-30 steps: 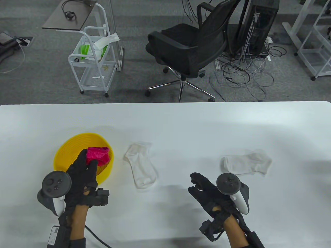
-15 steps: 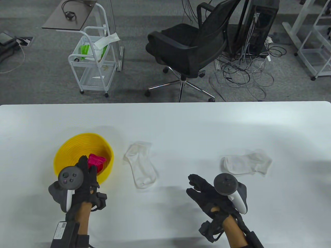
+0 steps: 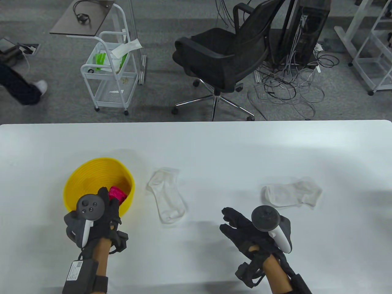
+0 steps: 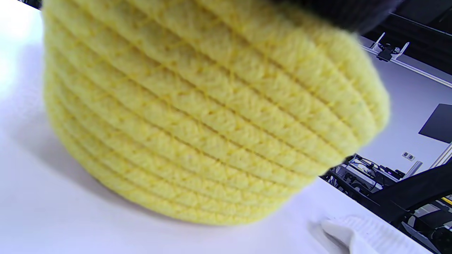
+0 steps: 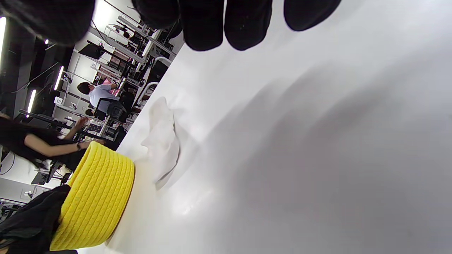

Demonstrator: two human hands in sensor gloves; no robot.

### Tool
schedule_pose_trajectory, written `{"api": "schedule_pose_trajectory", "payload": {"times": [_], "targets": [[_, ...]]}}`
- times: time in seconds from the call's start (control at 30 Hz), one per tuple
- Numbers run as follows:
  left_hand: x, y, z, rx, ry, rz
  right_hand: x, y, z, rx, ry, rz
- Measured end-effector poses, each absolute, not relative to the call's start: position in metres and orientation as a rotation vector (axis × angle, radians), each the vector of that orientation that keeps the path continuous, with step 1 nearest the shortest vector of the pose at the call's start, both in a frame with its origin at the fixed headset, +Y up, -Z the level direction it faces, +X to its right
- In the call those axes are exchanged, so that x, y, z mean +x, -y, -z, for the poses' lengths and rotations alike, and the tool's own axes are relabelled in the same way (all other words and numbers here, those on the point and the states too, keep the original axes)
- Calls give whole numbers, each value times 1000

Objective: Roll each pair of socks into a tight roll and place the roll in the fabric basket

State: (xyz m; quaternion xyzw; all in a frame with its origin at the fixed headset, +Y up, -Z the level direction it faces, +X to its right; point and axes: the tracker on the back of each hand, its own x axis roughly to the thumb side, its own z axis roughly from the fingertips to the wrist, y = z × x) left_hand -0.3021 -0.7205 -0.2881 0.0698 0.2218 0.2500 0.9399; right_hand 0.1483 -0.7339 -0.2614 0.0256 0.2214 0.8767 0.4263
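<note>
The yellow woven basket (image 3: 80, 179) stands on the white table at the left; its outer wall (image 4: 197, 116) fills the left wrist view. My left hand (image 3: 107, 199) reaches over the near rim, fingers curled round a pink sock roll (image 3: 118, 194) low inside the basket. Right of the basket one white sock (image 3: 167, 196) lies flat, also seen in the right wrist view (image 5: 162, 141). Farther right lies a second white sock (image 3: 291, 193). My right hand (image 3: 228, 218) hovers near the front of the table with relaxed fingers, holding nothing, left of that second sock.
Beyond the table's far edge (image 3: 196, 122) stand a black office chair (image 3: 226, 58), a white wire cart (image 3: 110, 73) and a tangle of cables (image 3: 288, 85). A person's leg (image 3: 21, 88) shows on the floor at far left.
My left hand has drawn back toward me and sunk, bringing the pink roll from above the basket down inside it. The right hand has drifted slightly left. A leg has come into view.
</note>
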Motion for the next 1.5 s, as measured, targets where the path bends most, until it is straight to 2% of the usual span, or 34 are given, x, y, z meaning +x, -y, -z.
{"api": "schedule_pose_trajectory", "payload": {"times": [0.23, 0.37, 0.6, 0.8, 0.97, 1.13, 1.2, 1.5], "targets": [[-303, 714, 285, 201, -429, -548, 151, 734, 263, 52, -543, -2214], [-293, 696, 283, 223, -338, -600, 155, 733, 264, 31, -518, -2226], [-239, 656, 300, 94, -98, -640, 158, 729, 265, 31, -491, -2225], [-190, 642, 340, -12, -38, -506, 158, 730, 265, 37, -491, -2247], [-159, 652, 378, -106, -44, -370, 164, 726, 266, 32, -460, -2193], [-141, 678, 411, -217, -107, -243, 169, 725, 267, 17, -443, -2169], [-137, 691, 422, -280, -148, -204, 172, 724, 268, 8, -436, -2156], [-142, 734, 451, -325, -324, -111, 174, 725, 268, -4, -441, -2154]]}}
